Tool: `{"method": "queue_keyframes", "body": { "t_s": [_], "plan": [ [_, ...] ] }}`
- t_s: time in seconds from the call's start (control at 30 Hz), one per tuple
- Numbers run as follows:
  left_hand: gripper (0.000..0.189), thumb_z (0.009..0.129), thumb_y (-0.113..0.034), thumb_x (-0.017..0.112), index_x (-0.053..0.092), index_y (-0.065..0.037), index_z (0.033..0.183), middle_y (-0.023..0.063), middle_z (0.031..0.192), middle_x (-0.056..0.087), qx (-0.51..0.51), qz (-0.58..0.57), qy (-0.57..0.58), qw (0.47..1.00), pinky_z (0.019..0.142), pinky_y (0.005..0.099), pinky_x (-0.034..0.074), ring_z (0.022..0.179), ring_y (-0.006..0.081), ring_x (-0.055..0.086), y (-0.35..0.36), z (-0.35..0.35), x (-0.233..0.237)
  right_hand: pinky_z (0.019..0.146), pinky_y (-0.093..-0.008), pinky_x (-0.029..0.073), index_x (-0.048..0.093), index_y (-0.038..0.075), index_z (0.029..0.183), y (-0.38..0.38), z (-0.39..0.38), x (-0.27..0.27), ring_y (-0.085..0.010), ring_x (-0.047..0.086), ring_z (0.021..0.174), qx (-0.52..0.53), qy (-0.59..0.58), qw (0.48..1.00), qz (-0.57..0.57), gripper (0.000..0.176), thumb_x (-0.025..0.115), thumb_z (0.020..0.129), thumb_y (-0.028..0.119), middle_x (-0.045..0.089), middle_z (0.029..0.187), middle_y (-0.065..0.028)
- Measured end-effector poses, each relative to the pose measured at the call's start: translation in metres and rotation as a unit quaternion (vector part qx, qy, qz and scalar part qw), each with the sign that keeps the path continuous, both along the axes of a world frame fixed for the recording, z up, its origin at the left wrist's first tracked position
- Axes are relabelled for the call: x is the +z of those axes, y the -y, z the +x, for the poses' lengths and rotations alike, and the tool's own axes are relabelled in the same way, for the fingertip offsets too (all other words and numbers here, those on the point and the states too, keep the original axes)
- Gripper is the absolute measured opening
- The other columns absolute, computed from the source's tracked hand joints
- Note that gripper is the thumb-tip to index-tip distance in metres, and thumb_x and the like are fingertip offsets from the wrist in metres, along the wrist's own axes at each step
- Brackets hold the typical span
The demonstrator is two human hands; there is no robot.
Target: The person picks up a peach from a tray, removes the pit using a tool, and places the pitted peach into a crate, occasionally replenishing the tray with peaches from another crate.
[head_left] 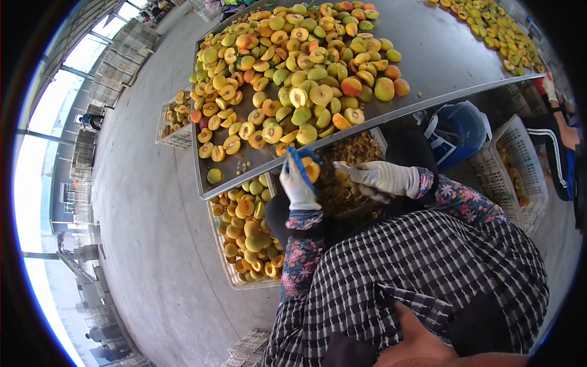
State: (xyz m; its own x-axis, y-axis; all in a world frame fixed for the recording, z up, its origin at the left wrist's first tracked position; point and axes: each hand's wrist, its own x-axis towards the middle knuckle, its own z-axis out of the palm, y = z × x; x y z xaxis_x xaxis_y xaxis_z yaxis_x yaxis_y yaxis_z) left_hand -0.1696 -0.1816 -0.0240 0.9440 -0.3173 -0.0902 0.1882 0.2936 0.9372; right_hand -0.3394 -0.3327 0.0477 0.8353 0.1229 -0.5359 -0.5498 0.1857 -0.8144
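Note:
My left hand (pixel 298 186), in a white glove with blue over the fingers, is closed around a yellow peach half (pixel 312 169) at the table's near edge. To its right, my right hand (pixel 385 177) wears a greyish-white glove. Its fingers are closed, and a small tool (pixel 342 166) with a pale tip points from them toward the peach half; its exact kind is hard to make out. Under both hands is a crate of brown pits and scraps (pixel 345 183). Beyond them, a large heap of halved and whole peaches (pixel 306 73) lies on the metal table (pixel 440 67).
A crate of peach halves (pixel 247 235) stands at my left, with another crate (pixel 177 119) beside the table. On the right are a blue bucket (pixel 458 134), a white crate (pixel 516 171) and another person's gloved hand (pixel 548 87). More fruit (pixel 495 37) lies at the table's far right.

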Motion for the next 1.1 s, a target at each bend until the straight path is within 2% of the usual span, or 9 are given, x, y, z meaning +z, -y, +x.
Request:
{"method": "queue_keyframes", "body": {
  "t_s": [0.1,0.23,0.37,0.53,0.63,0.83,0.9,0.97,1.1],
  "plan": [
    [0.037,0.101,-0.03,0.055,0.065,0.002,0.118,0.0049,0.093,0.071,0.053,0.237,0.112,0.964,0.07,0.029,0.054,0.075,0.0179,0.066,-0.061,0.025,0.024,0.062,-0.0429,0.051,0.056,0.0,0.105,0.016,-0.014,-0.05,-0.0368,0.065,0.069,0.104,0.186,0.839,-0.501,0.042,0.055,0.097,0.042,0.064,0.076,-0.0203],
    [0.047,0.092,-0.047,0.058,0.067,-0.011,0.12,0.0146,0.118,0.066,0.085,0.673,0.269,0.684,0.103,0.0516,0.038,0.111,0.0349,0.061,-0.136,0.068,0.027,0.076,-0.0472,0.05,0.055,-0.003,0.109,0.025,-0.022,-0.04,-0.0452,0.063,0.087,0.176,0.074,0.848,-0.493,0.044,0.056,0.095,0.038,0.065,0.085,-0.0272],
    [0.045,0.092,-0.05,0.056,0.067,-0.017,0.121,0.0128,0.125,0.063,0.045,0.655,0.268,0.705,0.112,0.0555,0.025,0.12,0.0334,0.055,-0.11,0.091,0.028,0.074,-0.0471,0.05,0.056,-0.003,0.11,0.02,-0.017,-0.046,-0.0445,0.063,0.083,0.156,0.116,0.846,-0.496,0.044,0.056,0.095,0.039,0.065,0.085,-0.0265],
    [0.063,0.093,-0.063,0.041,0.067,-0.014,0.123,0.0171,0.127,0.062,-0.146,0.744,0.288,0.585,0.115,0.0569,0.019,0.125,0.037,0.053,-0.018,0.107,0.017,0.078,-0.0467,0.051,0.057,0.001,0.113,0.011,-0.008,-0.034,-0.0419,0.064,0.085,0.169,0.113,0.844,-0.496,0.039,0.055,0.096,0.036,0.067,0.087,-0.0233],
    [0.07,0.083,-0.06,0.059,0.06,-0.007,0.129,0.0208,0.128,0.062,-0.202,0.736,0.212,0.61,0.106,0.0457,0.039,0.119,0.0364,0.058,0.007,0.119,0.011,0.078,-0.0469,0.051,0.057,0.001,0.113,0.011,-0.013,-0.04,-0.042,0.065,0.085,0.157,0.129,0.842,-0.499,0.039,0.056,0.095,0.036,0.067,0.087,-0.0234],
    [0.047,0.079,-0.026,0.076,0.057,-0.001,0.114,0.0164,0.099,0.069,0.022,0.476,0.259,0.84,0.084,0.0388,0.053,0.092,0.0333,0.068,-0.002,0.103,0.004,0.078,-0.0461,0.05,0.056,0.0,0.112,0.014,-0.018,-0.04,-0.0427,0.064,0.089,0.129,0.13,0.86,-0.477,0.045,0.057,0.095,0.041,0.067,0.09,-0.0246],
    [0.03,0.089,-0.012,0.065,0.056,-0.004,0.116,0.0045,0.098,0.063,0.033,0.03,0.129,0.991,0.08,0.0346,0.055,0.081,0.0219,0.064,-0.002,0.104,-0.024,0.079,-0.0455,0.05,0.056,0.0,0.111,0.014,-0.016,-0.052,-0.0428,0.064,0.089,0.096,0.157,0.873,-0.451,0.044,0.058,0.095,0.04,0.066,0.09,-0.0247],
    [0.03,0.092,-0.013,0.063,0.056,-0.004,0.119,0.0062,0.107,0.062,-0.039,-0.215,-0.081,0.972,0.089,0.0407,0.055,0.097,0.0222,0.063,-0.007,0.067,0.014,0.079,-0.0456,0.049,0.054,-0.001,0.109,0.009,-0.01,-0.05,-0.0435,0.063,0.089,0.052,0.206,0.887,-0.41,0.04,0.057,0.096,0.037,0.065,0.089,-0.0249],
    [0.043,0.095,-0.043,0.058,0.06,-0.004,0.114,0.0106,0.11,0.062,-0.115,-0.357,-0.263,0.889,0.091,0.0467,0.054,0.101,0.0286,0.062,-0.004,0.027,0.036,0.073,-0.0444,0.048,0.052,0.001,0.108,-0.009,0.015,-0.008,-0.0407,0.062,0.082,0.0,0.274,0.879,-0.39,0.034,0.057,0.097,0.033,0.063,0.084,-0.0213]
  ]
}}
